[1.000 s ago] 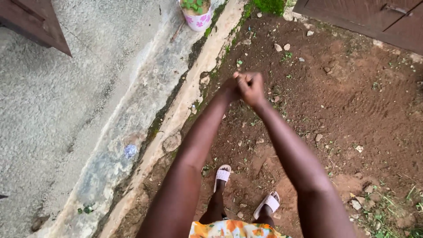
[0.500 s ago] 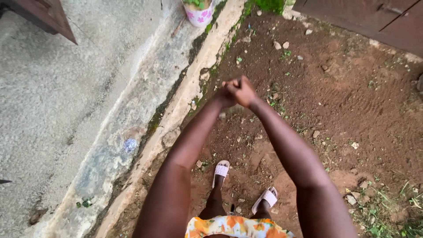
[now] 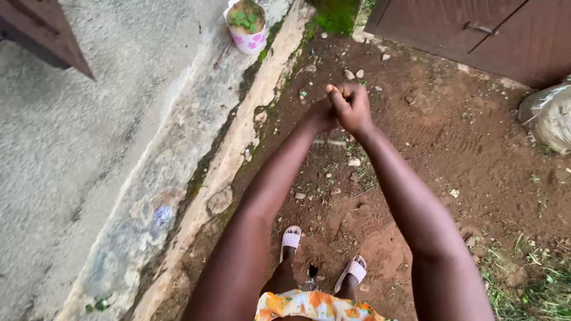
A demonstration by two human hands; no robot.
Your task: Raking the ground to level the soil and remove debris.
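Note:
Both arms reach out in front of me over bare red-brown soil. My right hand (image 3: 352, 107) is curled into a loose fist and pressed against my left hand (image 3: 321, 116), which is mostly hidden behind it. The fingers of both are closed, and I see no object in either. A small blurred speck (image 3: 329, 142) shows just below the hands, apart from them. Below are my feet in pale slide sandals (image 3: 291, 238) and the hem of an orange flowered garment (image 3: 312, 306).
A concrete kerb (image 3: 238, 148) runs diagonally on the left, with grey pavement beyond it. A white pot with pink flowers and a green plant (image 3: 247, 24) stands on it. A brown wooden door (image 3: 476, 30) is at the top right, a pale sack (image 3: 550, 116) at the right edge.
The joined hands have moved up and slightly right, still rubbing against each other. The view has shifted, bringing the door and the sack at right into sight.

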